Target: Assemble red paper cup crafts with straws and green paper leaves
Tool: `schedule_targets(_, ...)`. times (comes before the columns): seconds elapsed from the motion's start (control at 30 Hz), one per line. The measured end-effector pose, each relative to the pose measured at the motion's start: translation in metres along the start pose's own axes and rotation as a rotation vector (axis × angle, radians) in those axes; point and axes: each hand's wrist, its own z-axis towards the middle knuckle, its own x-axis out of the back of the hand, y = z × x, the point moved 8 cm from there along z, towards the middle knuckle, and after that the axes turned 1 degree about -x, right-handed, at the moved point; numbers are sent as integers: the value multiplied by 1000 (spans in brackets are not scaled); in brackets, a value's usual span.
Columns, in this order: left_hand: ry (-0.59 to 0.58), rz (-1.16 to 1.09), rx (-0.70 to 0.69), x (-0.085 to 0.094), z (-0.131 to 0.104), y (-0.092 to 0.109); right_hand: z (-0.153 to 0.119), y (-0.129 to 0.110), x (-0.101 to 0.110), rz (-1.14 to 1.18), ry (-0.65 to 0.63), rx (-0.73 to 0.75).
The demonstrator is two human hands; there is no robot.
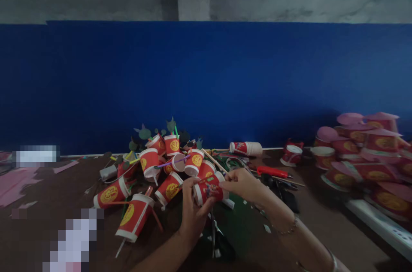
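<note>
My left hand [195, 210] is wrapped round a red paper cup [208, 188] with a white rim and a printed picture, held tilted on its side above the table. At the cup's right end, the fingers of my right hand [241, 184] are closed in a pinch. A thin, light wooden stick [215, 161] runs up and left from this pinch. Beneath my hands lies a pair of scissors [219, 237] with dark handles. Just behind and left of the held cup are several red paper cups [170, 188] with yellow emblems, some with straws through them.
Near the wall lie a stack of nested cups [246, 148] and a red-handled tool [273, 172]. Red cups with pink paper tops [350, 143] pile up at the right, behind a white power strip [383, 227]. Pink paper sheets [17, 184] lie at the far left. A blue wall [206, 79] bounds the table.
</note>
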Motion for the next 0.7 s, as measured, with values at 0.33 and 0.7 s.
schedule_targets(0.33, -39, 118, -122, 1, -2, -6, -2, 1, -7, 190, -61, -53)
schedule_targets(0.7, -46, 81, -42, 0, 2, -10, -1, 2, -8, 183, -91, -47)
